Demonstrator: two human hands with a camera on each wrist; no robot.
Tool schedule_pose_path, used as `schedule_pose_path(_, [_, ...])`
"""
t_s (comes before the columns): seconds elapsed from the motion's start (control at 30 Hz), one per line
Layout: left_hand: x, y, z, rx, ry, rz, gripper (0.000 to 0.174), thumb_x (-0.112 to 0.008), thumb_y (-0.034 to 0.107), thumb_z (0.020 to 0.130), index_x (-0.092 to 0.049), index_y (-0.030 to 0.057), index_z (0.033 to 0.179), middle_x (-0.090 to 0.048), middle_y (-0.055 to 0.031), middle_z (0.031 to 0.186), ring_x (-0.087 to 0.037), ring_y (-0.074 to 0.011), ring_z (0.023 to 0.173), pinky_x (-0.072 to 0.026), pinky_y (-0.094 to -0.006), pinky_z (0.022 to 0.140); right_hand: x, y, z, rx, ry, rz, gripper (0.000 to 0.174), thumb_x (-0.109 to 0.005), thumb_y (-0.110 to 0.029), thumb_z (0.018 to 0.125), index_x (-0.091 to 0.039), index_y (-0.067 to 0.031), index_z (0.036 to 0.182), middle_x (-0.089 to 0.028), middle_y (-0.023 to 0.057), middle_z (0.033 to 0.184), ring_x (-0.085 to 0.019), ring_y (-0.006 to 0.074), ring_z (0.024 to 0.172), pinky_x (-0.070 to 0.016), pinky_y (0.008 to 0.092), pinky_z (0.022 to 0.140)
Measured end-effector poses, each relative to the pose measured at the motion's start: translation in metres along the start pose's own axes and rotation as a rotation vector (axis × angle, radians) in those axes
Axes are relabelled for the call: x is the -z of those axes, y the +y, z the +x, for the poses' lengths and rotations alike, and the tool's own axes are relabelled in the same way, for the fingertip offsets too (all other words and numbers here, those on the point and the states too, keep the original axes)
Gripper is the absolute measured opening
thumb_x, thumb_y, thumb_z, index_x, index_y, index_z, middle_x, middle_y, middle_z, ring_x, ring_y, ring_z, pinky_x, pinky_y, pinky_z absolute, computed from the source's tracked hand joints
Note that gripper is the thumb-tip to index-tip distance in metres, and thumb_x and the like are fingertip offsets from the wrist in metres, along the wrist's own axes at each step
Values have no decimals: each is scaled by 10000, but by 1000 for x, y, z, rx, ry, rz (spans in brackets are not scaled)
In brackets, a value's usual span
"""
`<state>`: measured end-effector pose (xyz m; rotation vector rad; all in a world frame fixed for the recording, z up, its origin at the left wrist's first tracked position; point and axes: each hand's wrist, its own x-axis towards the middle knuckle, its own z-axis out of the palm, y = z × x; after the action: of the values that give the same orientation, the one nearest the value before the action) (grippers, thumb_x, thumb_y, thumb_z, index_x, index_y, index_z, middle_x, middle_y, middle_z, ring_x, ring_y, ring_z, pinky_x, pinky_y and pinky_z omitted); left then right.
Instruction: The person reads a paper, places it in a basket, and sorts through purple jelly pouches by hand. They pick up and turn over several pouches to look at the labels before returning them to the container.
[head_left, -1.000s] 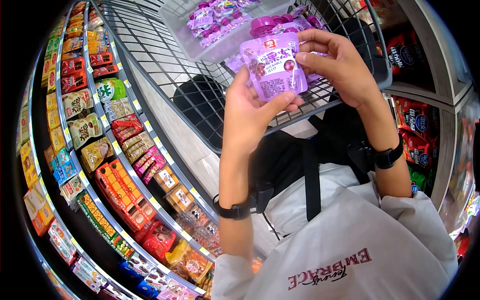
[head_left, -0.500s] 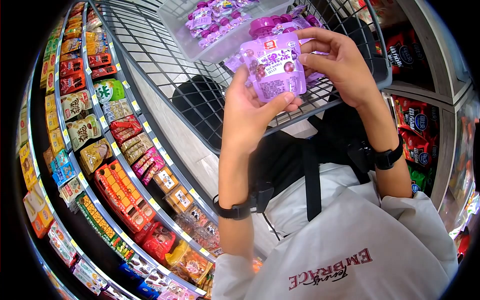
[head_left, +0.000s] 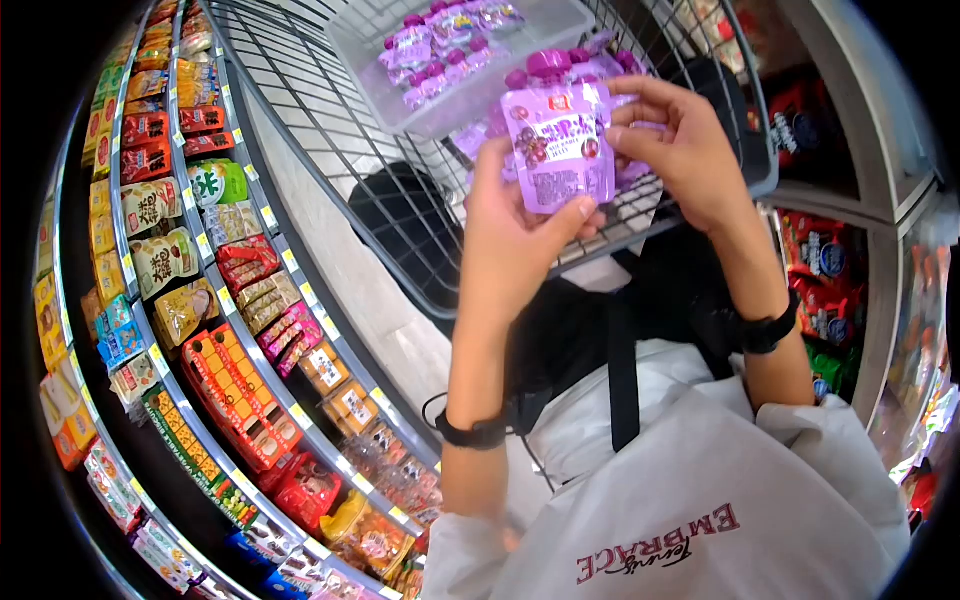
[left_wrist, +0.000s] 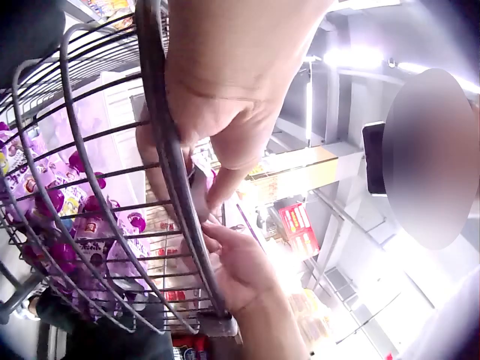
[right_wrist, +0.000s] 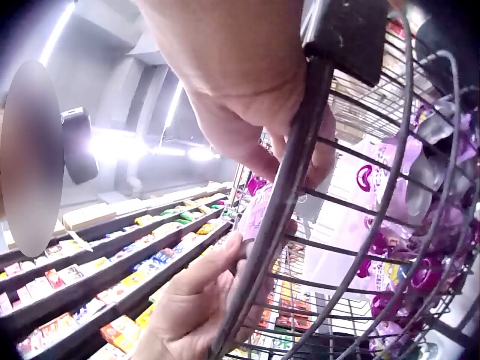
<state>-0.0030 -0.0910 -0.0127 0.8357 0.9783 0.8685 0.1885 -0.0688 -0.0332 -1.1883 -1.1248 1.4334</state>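
Above the near rim of the shopping cart, a purple jelly pouch faces up in the head view. My left hand grips its lower left part, thumb across the bottom front. The fingers of my right hand pinch the pouch's upper right edge. In the right wrist view the pouch lies between both hands, partly behind the cart rim. Beyond it, more purple pouches lie in a clear plastic bin, and others sit loose in the cart beside the bin.
Shelves of packaged snacks run along the left. On the right stands a grey shelf unit with red bags. Pale floor shows between the left shelves and the cart. Another person's blurred head and a dark phone appear in the left wrist view.
Both hands and the pouch have shifted slightly right and down in the head view, and the pouch's tilt has changed a little. The grip is the same. The surroundings have shifted slightly too.
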Motion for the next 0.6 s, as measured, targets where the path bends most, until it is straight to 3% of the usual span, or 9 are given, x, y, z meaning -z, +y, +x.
schedule_pose_path(0.1, [-7, -2, -4, -231, 242, 388, 621, -705, 78, 831, -333, -2, 1322, -527, -203, 1252, -614, -250, 1009, -539, -330, 786, 1, -15, 3, -8, 77, -267, 407, -594, 53, 814, -587, -17, 1215, -650, 78, 875, -631, 94, 754, -504, 219, 644])
schedule_pose_path(0.13, [-5, -7, -4, -305, 314, 525, 613, -708, 122, 827, -357, 16, 1318, -467, -172, 1304, -561, -244, 1071, -513, -332, 814, 5, -20, 6, 25, 48, -492, 428, -608, 18, 799, -580, -29, 1223, -657, 130, 888, -656, 156, 764, -514, 259, 666])
schedule_pose_path(0.17, [-5, -10, -4, -426, 380, 610, 540, -692, 82, 820, -415, 13, 1278, -519, -147, 1223, -582, -246, 1032, -514, -325, 801, 12, -23, 8, -11, 10, -726, 429, -653, -65, 790, -580, -4, 1208, -659, 194, 928, -670, 291, 830, -527, 347, 749])
schedule_pose_path(0.23, [-4, -14, -3, -500, 371, 750, 461, -673, 39, 799, -472, -3, 1212, -545, -153, 1183, -593, -253, 996, -509, -325, 798, 14, -37, 7, 111, -66, -1109, 450, -688, -152, 787, -584, 13, 1193, -651, 239, 1001, -642, 384, 917, -506, 408, 834])
schedule_pose_path(0.27, [-5, -12, -4, -462, 315, 768, 377, -648, 1, 784, -521, -6, 1138, -557, -162, 1139, -601, -270, 970, -502, -334, 796, 12, -48, 16, 130, -76, -1137, 450, -688, -152, 787, -584, 13, 1193, -651, 239, 1001, -642, 384, 917, -506, 408, 834])
schedule_pose_path(0.33, [-4, -17, -3, -439, 226, 720, 262, -592, -16, 808, -545, -6, 1066, -591, -167, 992, -611, -290, 916, -494, -349, 798, 1, -81, 34, 119, -190, -1288, 454, -702, -168, 810, -570, 24, 1200, -633, 238, 1122, -600, 382, 1065, -466, 394, 921])
schedule_pose_path(0.4, [-4, -17, -3, -420, 190, 688, 220, -566, -24, 819, -549, -8, 1037, -600, -162, 936, -615, -295, 895, -493, -350, 801, -19, -98, 71, 4, -279, -1249, 439, -709, -228, 827, -591, 30, 1163, -649, 206, 1109, -618, 327, 1058, -475, 385, 915])
schedule_pose_path(0.5, [1, -15, -3, -269, 56, 487, 176, -484, -80, 820, -534, -8, 973, -610, -153, 891, -632, -289, 860, -489, -335, 806, -35, -75, 156, -72, -358, -1207, 555, -725, -394, 819, -599, 18, 1170, -640, 191, 1140, -612, 299, 1075, -475, 369, 924])
schedule_pose_path(0.6, [4, -23, -2, -218, -9, 275, 242, -404, -129, 815, -534, -21, 987, -615, -146, 886, -631, -245, 849, -495, -326, 795, -60, -36, 244, -317, -275, -1246, 704, -733, -527, 761, -585, 0, 1204, -610, 195, 1197, -590, 343, 1098, -452, 456, 954])
